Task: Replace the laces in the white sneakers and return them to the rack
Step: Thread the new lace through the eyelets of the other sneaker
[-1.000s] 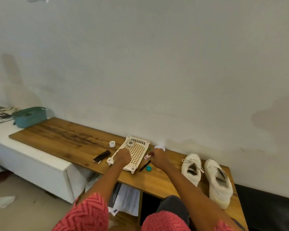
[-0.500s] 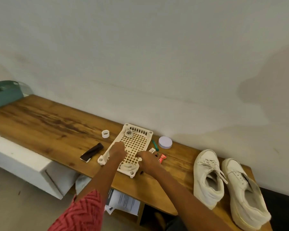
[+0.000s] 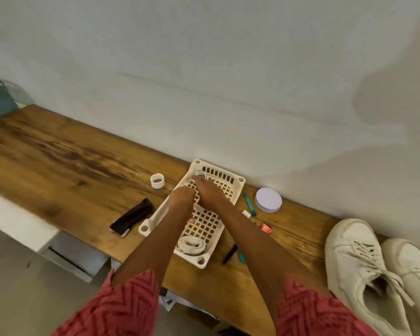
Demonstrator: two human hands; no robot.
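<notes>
**Reaching for a fresh lace at the far end of the basket**

The right hand [image 3: 209,191] stretches across the cream basket [image 3: 238,184], its fingertips on the loose lace bundle [image 3: 200,174] in the far left corner; whether they already pinch it cannot be told. The left hand [image 3: 181,197] rests curled on the basket's left rim, seemingly steadying it, though its grip is also unclear. A second coiled lace [image 3: 190,243] lies at the near end of the basket.

Risks, as a judgement: the far bundle looks loosely wound, so lifting it by one strand could unravel it or snag it in the lattice floor and drag the light basket along. A sweeping forearm could knock the black pen [image 3: 229,253] off the bench [image 3: 58,161].

The white sneakers [image 3: 364,270] stand side by side at the bench's right end, still laced. Their long axes run front to back, toes toward the wall and heels toward the person.
</notes>
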